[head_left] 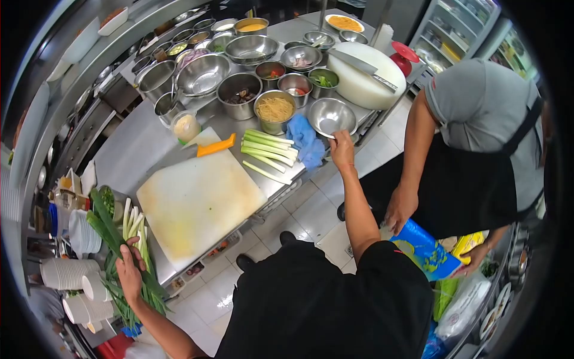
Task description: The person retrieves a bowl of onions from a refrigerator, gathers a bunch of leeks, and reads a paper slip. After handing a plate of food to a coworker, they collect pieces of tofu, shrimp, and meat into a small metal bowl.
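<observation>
Steel counter (122,140) space is filled with containers (239,111), probably clustered so that ingredients are kept within reach. Beside the board (200,203), green leeks (106,226) are gripped by the curled left hand (130,272). Near the blue plastic (305,140), a bowl (332,115) is pinched at its rim by the right hand (342,151), perhaps for control.

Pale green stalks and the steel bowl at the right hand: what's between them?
In the head view, a crumpled blue item lies between the stalks and the bowl.
</observation>
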A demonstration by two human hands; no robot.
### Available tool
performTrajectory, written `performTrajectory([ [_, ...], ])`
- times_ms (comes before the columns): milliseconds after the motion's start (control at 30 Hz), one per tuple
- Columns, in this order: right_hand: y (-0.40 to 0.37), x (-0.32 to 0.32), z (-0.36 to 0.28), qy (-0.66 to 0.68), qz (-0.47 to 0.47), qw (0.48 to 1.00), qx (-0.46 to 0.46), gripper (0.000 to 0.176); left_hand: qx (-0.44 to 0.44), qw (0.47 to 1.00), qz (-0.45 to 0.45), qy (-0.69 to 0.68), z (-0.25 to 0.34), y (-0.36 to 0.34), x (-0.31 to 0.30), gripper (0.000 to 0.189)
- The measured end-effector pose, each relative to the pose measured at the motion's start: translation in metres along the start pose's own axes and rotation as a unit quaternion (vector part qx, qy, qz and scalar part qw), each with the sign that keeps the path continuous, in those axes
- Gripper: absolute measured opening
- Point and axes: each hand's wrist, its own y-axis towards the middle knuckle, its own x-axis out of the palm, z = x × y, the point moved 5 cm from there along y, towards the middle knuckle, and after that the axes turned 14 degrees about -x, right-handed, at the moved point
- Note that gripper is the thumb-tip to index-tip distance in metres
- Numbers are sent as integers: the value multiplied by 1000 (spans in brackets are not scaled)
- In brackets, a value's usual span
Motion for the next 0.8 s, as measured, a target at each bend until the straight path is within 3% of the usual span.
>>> performTrajectory([
  [100, 7, 10, 10, 17, -54, 998, -22, 31, 1, 1000, 1, -19, 6, -8, 17, 47],
  [167, 20, -12, -16, -105, -78, 988, -81, 44, -2, 999, -42, -12, -8, -7, 16, 43],
  [267, 63, -54, -101, -24, -52, 997, -52, 41, -39, 992, -96, -68, -2, -16, 51, 41],
  [300, 65, -51, -122, 166, -87, 980, 72, 38, -66, 986, -120, -98, -1, -15, 65, 40],
  [333, 59, -38, -140, 338, -119, 913, 194, 35, -52, 978, -165, -115, -3, -9, 79, 40],
  [400, 41, -8, -196, 446, -260, 855, 50, 31, -23, 963, -219, -152, -6, 0, 106, 38],
  [433, 30, -1, -206, 439, -255, 860, 54, 31, -6, 957, -234, -170, -4, 4, 117, 36],
  [500, 29, 9, -218, 338, -230, 906, -113, 30, 7, 960, -241, -140, -5, 9, 126, 34],
  [533, 34, 10, -204, 318, -206, 917, -123, 30, 29, 961, -241, -130, -18, 15, 125, 33],
  [600, 36, -6, -158, 33, -83, 993, -74, 30, 27, 942, -274, -192, -23, 12, 118, 31],
  [633, 37, -9, -141, 18, -65, 995, -77, 30, 20, 939, -272, -207, -29, 13, 114, 29],
  [700, 26, -4, -88, -129, -168, 969, 129, 27, -6, 940, -266, -212, -35, 13, 102, 27],
  [800, 11, 16, -23, -100, -154, 980, 80, 21, 0, 934, -290, -206, -37, 14, 90, 25],
])
